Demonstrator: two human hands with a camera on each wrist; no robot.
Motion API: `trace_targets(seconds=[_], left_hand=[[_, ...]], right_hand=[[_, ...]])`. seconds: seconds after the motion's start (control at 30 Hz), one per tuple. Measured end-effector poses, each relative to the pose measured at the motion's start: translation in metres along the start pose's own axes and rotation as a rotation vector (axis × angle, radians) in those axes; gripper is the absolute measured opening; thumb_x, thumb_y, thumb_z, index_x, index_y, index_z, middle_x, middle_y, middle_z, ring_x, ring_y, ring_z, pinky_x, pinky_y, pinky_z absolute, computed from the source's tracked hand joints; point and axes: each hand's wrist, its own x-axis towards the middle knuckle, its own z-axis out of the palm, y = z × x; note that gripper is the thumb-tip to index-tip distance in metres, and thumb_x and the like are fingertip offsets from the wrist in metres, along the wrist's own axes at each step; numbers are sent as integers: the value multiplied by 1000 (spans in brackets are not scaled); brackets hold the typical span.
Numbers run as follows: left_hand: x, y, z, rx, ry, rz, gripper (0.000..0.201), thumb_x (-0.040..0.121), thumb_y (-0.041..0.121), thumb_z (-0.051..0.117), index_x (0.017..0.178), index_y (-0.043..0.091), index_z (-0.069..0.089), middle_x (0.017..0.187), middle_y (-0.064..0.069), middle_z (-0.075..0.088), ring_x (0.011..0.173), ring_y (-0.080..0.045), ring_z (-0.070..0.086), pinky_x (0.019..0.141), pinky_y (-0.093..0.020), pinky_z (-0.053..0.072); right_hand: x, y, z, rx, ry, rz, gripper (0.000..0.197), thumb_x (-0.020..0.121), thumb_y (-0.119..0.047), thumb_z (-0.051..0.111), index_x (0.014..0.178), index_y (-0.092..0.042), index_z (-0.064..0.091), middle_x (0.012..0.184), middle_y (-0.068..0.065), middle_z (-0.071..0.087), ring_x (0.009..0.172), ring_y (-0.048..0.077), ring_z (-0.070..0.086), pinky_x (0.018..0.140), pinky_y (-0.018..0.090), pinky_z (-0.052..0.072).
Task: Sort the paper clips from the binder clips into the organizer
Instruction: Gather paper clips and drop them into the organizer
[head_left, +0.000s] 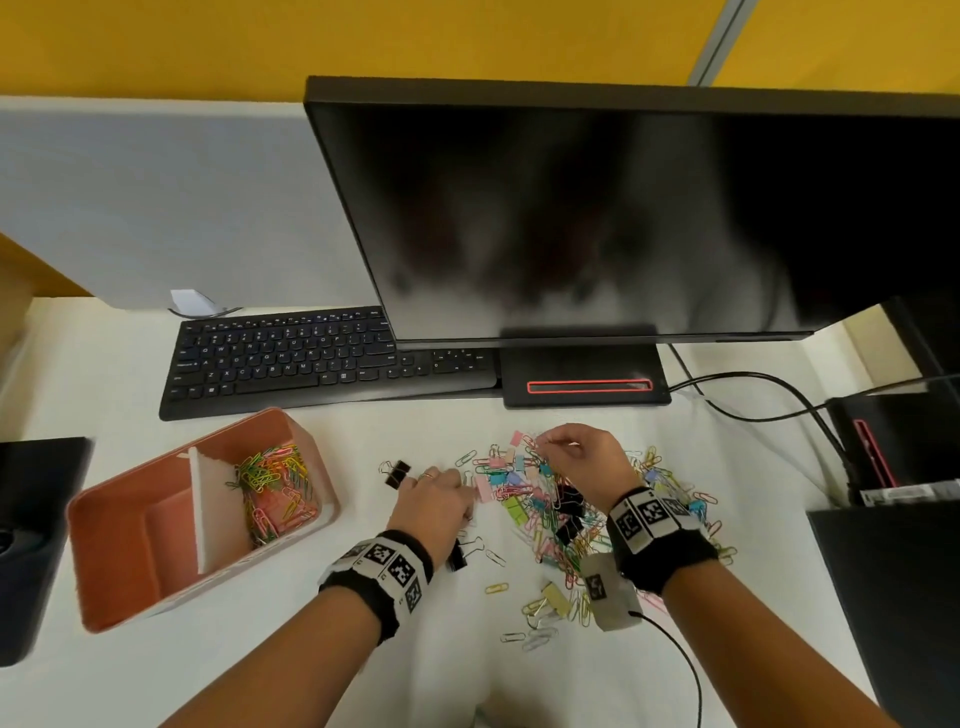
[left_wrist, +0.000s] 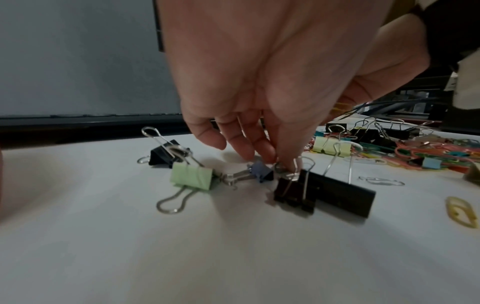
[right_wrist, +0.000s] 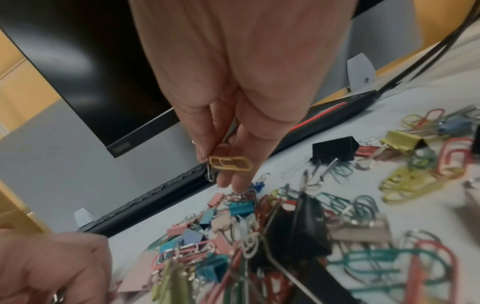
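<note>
A salmon organizer (head_left: 130, 525) stands at the left, with coloured paper clips (head_left: 275, 483) in its right compartment; the left compartment holds nothing I can see. A mixed pile of paper clips and binder clips (head_left: 561, 504) lies in front of the monitor. My right hand (right_wrist: 223, 164) hovers over the pile and pinches a yellow paper clip (right_wrist: 231, 163) together with a silver paper clip (right_wrist: 210, 172). My left hand (left_wrist: 281, 162) reaches down left of the pile and pinches the wire handle of a small black binder clip (left_wrist: 291, 192). A green binder clip (left_wrist: 192, 176) and a large black binder clip (left_wrist: 342, 194) lie beside it.
A black keyboard (head_left: 291, 358) and the monitor (head_left: 623, 218) with its stand base (head_left: 582, 384) lie behind the pile. Cables (head_left: 779, 400) run off to the right toward black boxes (head_left: 893, 447). Loose paper clips (head_left: 535, 629) lie near the front. A dark object (head_left: 31, 519) sits at the far left.
</note>
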Motion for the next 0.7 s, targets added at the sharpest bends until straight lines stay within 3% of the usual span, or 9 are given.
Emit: trace_targets(seconds=[0.13,0.33,0.43,0.5,0.6,0.7], left_hand=[[-2,1,1,40,-1,-2,20,85,10,49,100,24,51,102,1,57,104,-23,48,89,-38,35],[-4,-5,5,-78,2,14,30,88,11,46,113,25,52,103,3,53,104,-21,51,88,-35,33],[-4,-11,-6,-277,148,-31,11,90,23,50,94,21,60,89,7,47,88,-18,56,80,-31,41],[2,-15,-16,-394,253,-88,9,88,23,57,83,17,59,85,4,48,73,-16,54,72,-25,45],[16,-15,-27,-470,340,-159,8,87,15,59,81,18,54,79,2,52,69,-14,50,59,-14,33],[27,-10,-30,-512,311,-180,15,86,11,58,99,18,57,84,0,59,76,-15,54,71,-21,42]], right_hand=[[3,8,-1,67,12,50,5,86,-23,63,84,-22,67,92,1,70,75,12,66,77,31,56],[6,11,-5,116,32,74,5,86,-19,63,89,-15,66,97,9,69,81,22,70,80,41,59],[9,9,-11,104,63,54,6,84,-16,65,82,-21,65,89,5,69,79,24,69,82,44,58],[14,6,-13,29,107,19,7,84,-16,63,85,-23,65,87,1,69,79,21,67,83,43,57],[20,-2,-7,-106,154,-62,10,87,-17,60,97,-19,65,92,-2,66,84,15,62,85,36,55],[26,-9,2,-303,74,-101,23,88,-17,60,111,-16,62,113,4,61,98,17,60,94,32,50]])
